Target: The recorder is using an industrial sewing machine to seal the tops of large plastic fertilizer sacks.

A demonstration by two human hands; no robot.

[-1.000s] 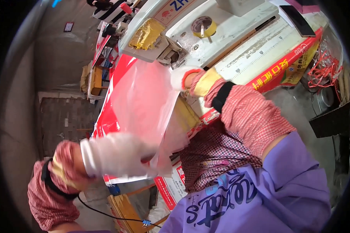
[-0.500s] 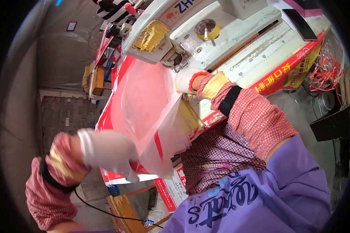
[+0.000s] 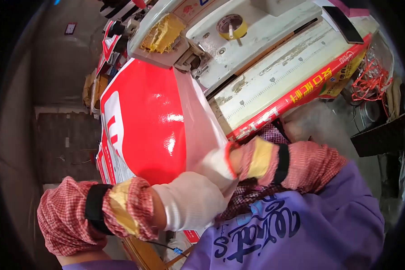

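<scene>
My left hand (image 3: 194, 198), in a white knitted glove, is at the near edge of a glossy red and white plastic sheet or sack (image 3: 159, 112). Its back faces up, and its fingers are out of sight. Just behind it, and overlapped by it, is my gloved right hand (image 3: 216, 163), slightly blurred, with its fingers hidden too. A pale translucent plastic strip (image 3: 200, 121) runs along the sheet's right side to my right hand. Whether either hand grips the plastic is hidden.
A white sewing-type machine (image 3: 256, 27) stands beyond, with a yellow tape roll (image 3: 231, 27) on its bed. A black phone (image 3: 343, 23) lies at the far right. Red plastic string (image 3: 373, 81) hangs beside the table, above a dark box (image 3: 380, 141).
My right hand has come back from the machine toward my body. My left hand has moved right and up to meet it. The translucent film no longer covers the red printed surface.
</scene>
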